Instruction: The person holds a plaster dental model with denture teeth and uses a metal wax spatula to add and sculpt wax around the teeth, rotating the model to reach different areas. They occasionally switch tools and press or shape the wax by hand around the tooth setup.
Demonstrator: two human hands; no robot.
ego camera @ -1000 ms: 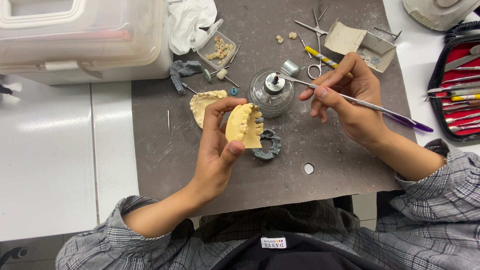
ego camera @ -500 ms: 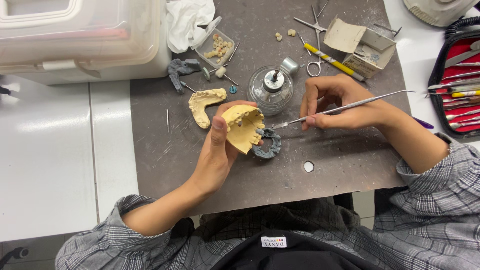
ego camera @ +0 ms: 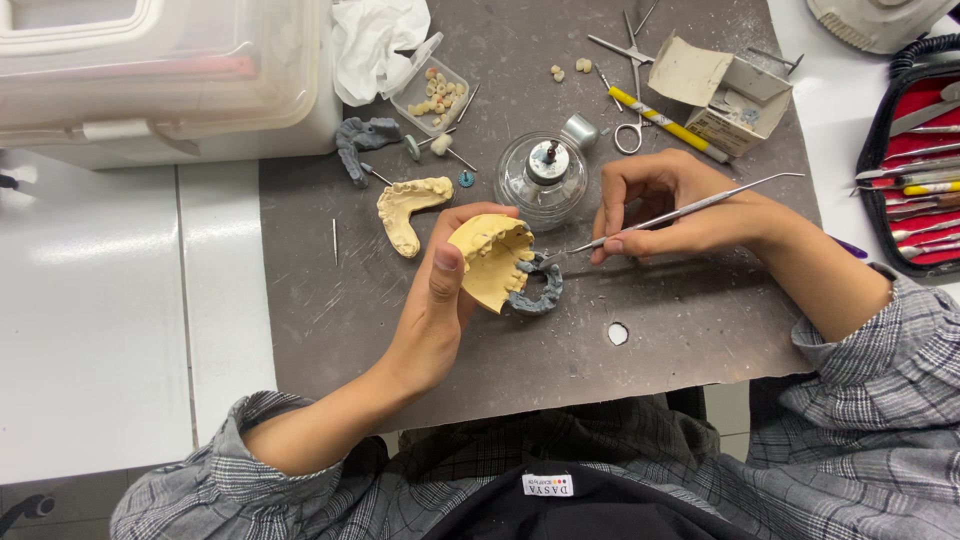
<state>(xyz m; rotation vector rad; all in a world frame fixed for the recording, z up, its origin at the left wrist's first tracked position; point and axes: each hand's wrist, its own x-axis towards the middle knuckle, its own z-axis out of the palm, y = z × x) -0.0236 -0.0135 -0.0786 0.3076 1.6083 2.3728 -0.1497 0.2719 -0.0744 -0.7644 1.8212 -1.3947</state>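
My left hand (ego camera: 440, 300) grips a yellow plaster dental cast (ego camera: 490, 260), tilted with its teeth toward the right. My right hand (ego camera: 670, 205) holds a thin metal dental instrument (ego camera: 680, 210) like a pen; its tip reaches the cast's right edge. A grey arch-shaped piece (ego camera: 540, 292) lies on the mat just under the cast. A second yellow cast (ego camera: 408, 205) rests on the grey mat (ego camera: 350, 320) to the left.
A glass spirit burner (ego camera: 542, 180) stands behind the cast. Scissors (ego camera: 632, 60), a small tray of teeth (ego camera: 430, 95), a cardboard box (ego camera: 720, 85), a plastic bin (ego camera: 150, 70) and a red instrument case (ego camera: 915, 160) surround the mat.
My right hand moved from beside the burner down and left, bringing the instrument's tip to the cast. The left hand turned the cast slightly.
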